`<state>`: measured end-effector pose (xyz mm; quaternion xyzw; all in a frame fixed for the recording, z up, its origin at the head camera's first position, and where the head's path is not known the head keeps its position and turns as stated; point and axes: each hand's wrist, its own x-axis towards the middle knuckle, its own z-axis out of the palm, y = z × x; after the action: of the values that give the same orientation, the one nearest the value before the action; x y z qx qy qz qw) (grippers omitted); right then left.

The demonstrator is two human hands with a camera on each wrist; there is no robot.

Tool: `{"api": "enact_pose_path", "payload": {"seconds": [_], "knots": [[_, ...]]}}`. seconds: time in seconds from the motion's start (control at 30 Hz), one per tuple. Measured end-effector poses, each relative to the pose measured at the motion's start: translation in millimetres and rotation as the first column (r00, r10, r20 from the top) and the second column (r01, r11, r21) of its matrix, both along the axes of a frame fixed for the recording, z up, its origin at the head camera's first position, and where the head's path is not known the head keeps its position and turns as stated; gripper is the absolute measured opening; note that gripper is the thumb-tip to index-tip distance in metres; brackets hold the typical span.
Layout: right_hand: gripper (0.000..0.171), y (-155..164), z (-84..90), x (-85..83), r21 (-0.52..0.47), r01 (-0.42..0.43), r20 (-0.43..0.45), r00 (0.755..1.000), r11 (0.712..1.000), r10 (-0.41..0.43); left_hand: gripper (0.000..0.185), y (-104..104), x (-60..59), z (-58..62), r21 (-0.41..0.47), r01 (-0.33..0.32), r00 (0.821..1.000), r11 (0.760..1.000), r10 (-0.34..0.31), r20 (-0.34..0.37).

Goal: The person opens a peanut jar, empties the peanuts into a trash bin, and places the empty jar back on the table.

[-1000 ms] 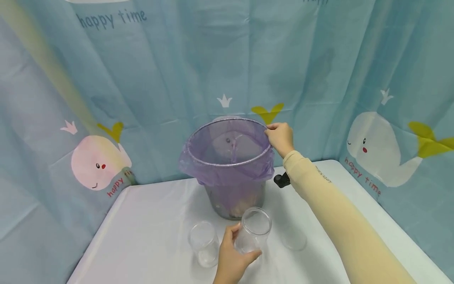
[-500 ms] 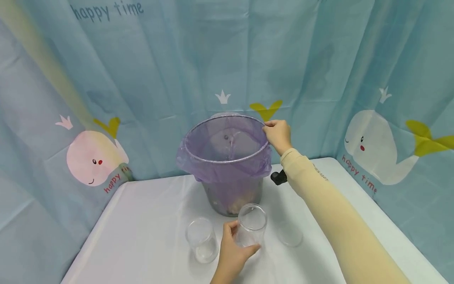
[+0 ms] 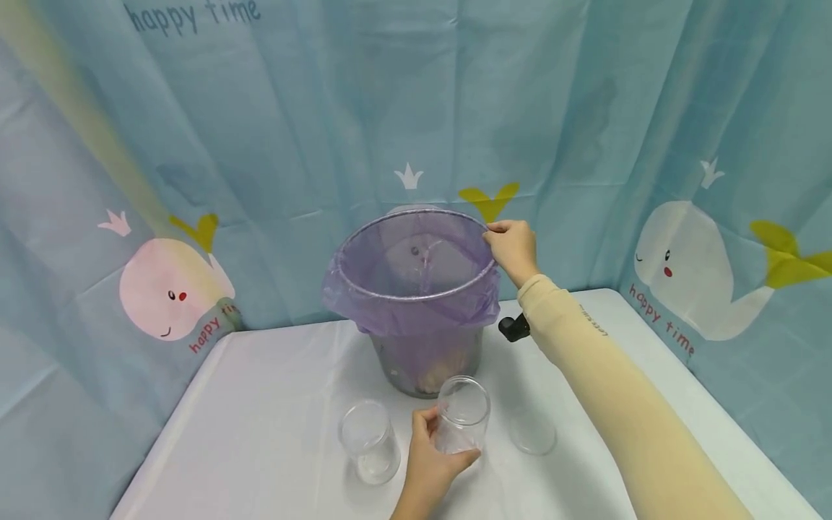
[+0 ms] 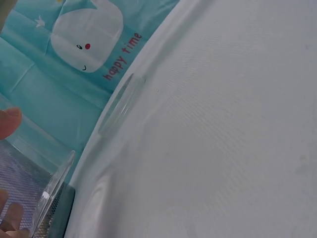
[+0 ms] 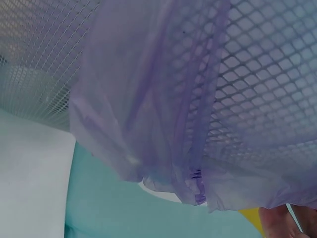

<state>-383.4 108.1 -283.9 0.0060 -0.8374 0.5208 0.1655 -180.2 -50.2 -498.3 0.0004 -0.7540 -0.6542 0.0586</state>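
Observation:
My left hand (image 3: 430, 462) holds a clear jar (image 3: 463, 415) around its side, in front of the bin. In the left wrist view the jar (image 4: 37, 148) is cut off at the left edge, between thumb and fingers. A mesh bin (image 3: 429, 361) stands at the back of the table, lined with a purple bag (image 3: 416, 310) folded over its rim. My right hand (image 3: 513, 249) pinches the bag-covered rim at the right. The right wrist view shows the purple bag (image 5: 133, 99) close up over the mesh, with fingertips (image 5: 280, 221) at the bottom right corner.
A second clear jar (image 3: 370, 442) stands left of my left hand. A clear round lid (image 3: 533, 432) lies flat on the white table (image 3: 260, 433), to the right. A black object (image 3: 515, 328) is partly behind my right sleeve. A blue printed curtain (image 3: 312, 130) surrounds the table.
The head view has shifted slightly. Both hands keep the same hold, on the jar and on the bin's rim, and the things on the table stay in place.

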Motion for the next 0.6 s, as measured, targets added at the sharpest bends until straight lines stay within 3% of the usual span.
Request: {"api": "enact_pose_path", "payload": {"seconds": [0.6], "knots": [[0.029,0.2,1.4,0.7,0.001,0.003,-0.005,1.000,1.000,-0.003,0.079,4.9,-3.7,-9.2,0.022,0.022,1.000,1.000,-0.022,0.018]]}}
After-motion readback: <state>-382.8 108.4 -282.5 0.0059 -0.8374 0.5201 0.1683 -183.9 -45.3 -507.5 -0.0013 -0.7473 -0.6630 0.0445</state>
